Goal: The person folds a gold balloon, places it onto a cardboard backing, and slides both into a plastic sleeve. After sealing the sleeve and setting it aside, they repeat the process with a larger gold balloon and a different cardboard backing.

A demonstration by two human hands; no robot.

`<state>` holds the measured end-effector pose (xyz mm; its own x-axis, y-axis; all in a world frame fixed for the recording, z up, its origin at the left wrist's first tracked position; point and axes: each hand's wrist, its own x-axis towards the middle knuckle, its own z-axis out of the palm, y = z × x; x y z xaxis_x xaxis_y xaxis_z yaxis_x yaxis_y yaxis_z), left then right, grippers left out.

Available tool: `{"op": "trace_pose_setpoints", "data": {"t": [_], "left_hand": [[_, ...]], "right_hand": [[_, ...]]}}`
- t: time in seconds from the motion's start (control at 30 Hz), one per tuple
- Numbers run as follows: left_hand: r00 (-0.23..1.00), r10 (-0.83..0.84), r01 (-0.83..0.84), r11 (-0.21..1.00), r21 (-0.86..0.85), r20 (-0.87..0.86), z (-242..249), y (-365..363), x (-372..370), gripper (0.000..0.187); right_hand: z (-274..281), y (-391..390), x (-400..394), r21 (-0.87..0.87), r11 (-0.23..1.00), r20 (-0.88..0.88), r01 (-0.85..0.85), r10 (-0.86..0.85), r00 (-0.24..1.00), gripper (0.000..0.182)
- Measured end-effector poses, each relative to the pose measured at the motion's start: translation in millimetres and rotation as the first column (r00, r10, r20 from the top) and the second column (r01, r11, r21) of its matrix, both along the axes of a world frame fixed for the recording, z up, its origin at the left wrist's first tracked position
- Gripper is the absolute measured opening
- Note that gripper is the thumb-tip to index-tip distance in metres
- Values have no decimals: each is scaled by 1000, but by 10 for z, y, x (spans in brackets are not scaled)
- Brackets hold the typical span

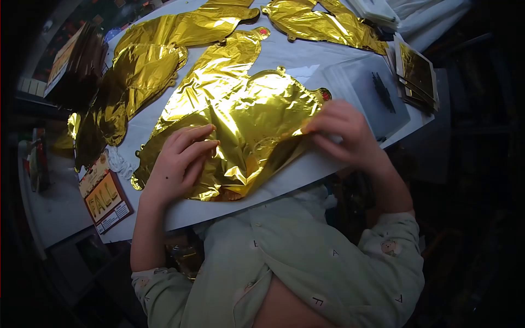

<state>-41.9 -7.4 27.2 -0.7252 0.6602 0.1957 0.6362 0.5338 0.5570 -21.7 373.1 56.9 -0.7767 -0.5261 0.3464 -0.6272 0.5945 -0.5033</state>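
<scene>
A shiny gold foil balloon (268, 109), flat and creased, lies across the white table in front of me. My left hand (183, 158) rests on its left part with the fingers spread. At the balloon's right edge, near a red spot at its corner, my right hand (339, 131) pinches the foil between thumb and fingers. The foil's lower edge is lifted and folded between my hands.
More gold foil balloons (186, 27) lie at the back and left. A FALL package (105, 201) is at the front left. Clear plastic sleeves (361, 93) and stacked cards (415, 71) sit at the right. A card stack (74, 65) stands at the back left.
</scene>
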Motion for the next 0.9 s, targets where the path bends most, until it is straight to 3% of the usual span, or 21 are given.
{"op": "trace_pose_setpoints", "data": {"t": [0.23, 0.33, 0.43, 0.5, 0.6, 0.8, 0.9], "left_hand": [[1000, -16, 16, 1000, 1, -15, -51, -49, -22, 37], [1000, -8, 8, 1000, -25, 3, -61, -74, -20, 53], [998, 5, -10, 997, -71, -63, 14, -10, 16, 55], [995, -2, -9, 994, -106, -98, 17, -7, 34, 55], [992, -10, -12, 986, -165, -128, 51, 12, 46, 51], [991, -64, 38, 977, -211, -119, 152, 82, 0, 51], [986, -155, 139, 970, -200, -67, 180, 193, -90, 55]], "right_hand": [[-106, -265, -907, 151, 988, 126, -34, 15, 992, 16], [-53, -324, -988, 277, 959, 208, -60, 1, 978, 18], [26, -237, -874, 248, 963, 166, -109, 69, 984, 13], [157, -100, -748, 137, 969, 277, -203, 159, 948, 13], [436, 77, -447, 143, 961, 313, -238, 184, 932, 10], [392, 263, -23, 179, 955, 419, -235, 142, 897, 14], [346, 242, 100, 170, 961, 438, -218, 124, 890, 16]]}}
